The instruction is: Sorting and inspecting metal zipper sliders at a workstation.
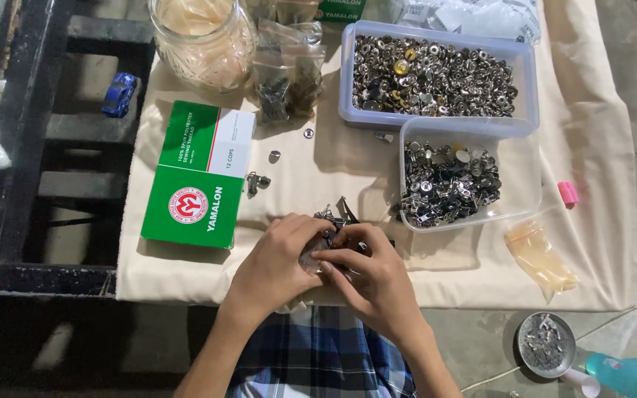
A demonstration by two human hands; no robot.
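Nearest to us, at 6 o'clock, a blue plaid garment (326, 354) covers the lap. Just above it both hands meet over the near edge of the surface (186, 273), which is draped w/ a cream cloth.

Left hand (278, 254): fingers curled and pressed together around a small cluster of metal clips (331, 221). Right hand (374, 276): fingers pinching the same cluster from the 3 o'clock side. Clips sit between the two hands, partly hidden; exact piece count cannot be told.

At 4 o'clock, off the surface, a round metal dish (545, 345) holds small scrap bits, w/ a teal tool (624, 372) just beside it.

At 9 o'clock of the hands lies a green and white box (200, 173). At 2 o'clock, a clear tub (466, 180) holds dark metal fittings; an empty plastic bag (540, 254) lies near it at 4 o'clock.

Farther out, at 1 o'clock, a larger pale tub (436, 77) is full of silver snap parts. At 11 o'clock stands a glass jar (204, 40), w/ small filled bags (289, 77) just beside it.
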